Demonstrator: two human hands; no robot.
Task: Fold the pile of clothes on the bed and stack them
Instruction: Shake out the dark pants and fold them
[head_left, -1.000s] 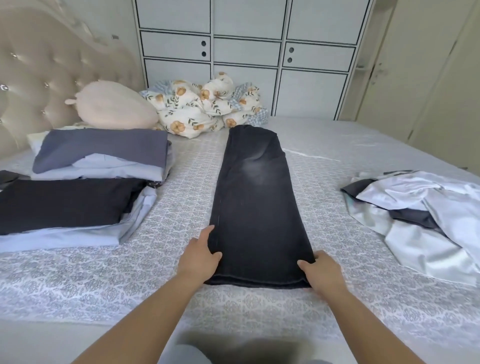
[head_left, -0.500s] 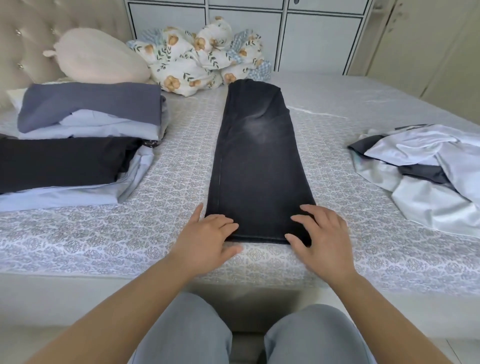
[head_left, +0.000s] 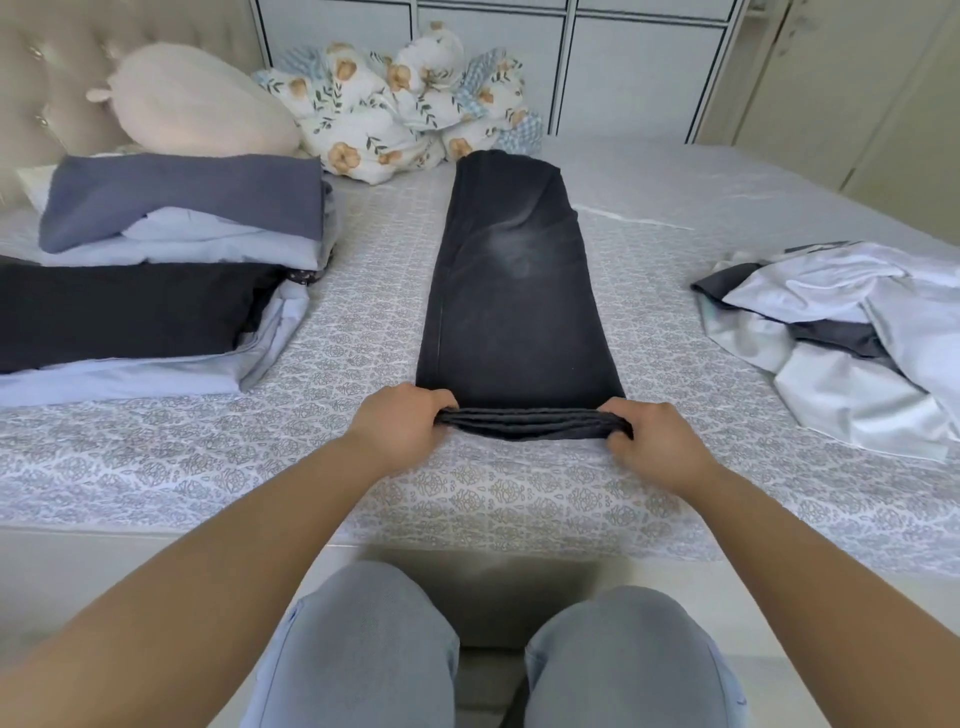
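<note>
The black jeans (head_left: 511, 291) lie lengthwise down the middle of the bed (head_left: 519, 499), folded leg over leg, waist end toward the far side and hems at the near edge. Half a second ago both hands lay flat with fingers spread on the hem end; now the hems are gathered into a thick lifted roll, and each hand has closed round one end of it. The left hand (head_left: 397, 423) grips the jeans' near left corner with fingers curled over the fabric, and the right hand (head_left: 657, 441) grips the near right corner the same way, thumb tucked under the bunched edge. The rest of the jeans lies flat on the patterned sheet as before.

Left of the jeans sit the folded clothes: a near stack (head_left: 130, 322) with a black piece on top of pale blue ones, and just behind it a second stack (head_left: 182, 208) topped by a slate-blue piece. Right of the jeans, well apart, the unfolded pile (head_left: 852, 332) of white and dark garments lies crumpled. Beyond the jeans' far end a floral quilt (head_left: 395, 111) is bundled against the wardrobe (head_left: 623, 62), with a cream plush pillow (head_left: 192, 104) to its left by the tufted headboard (head_left: 47, 83). The person's grey-trousered knees (head_left: 493, 649) show below the bed's edge.
</note>
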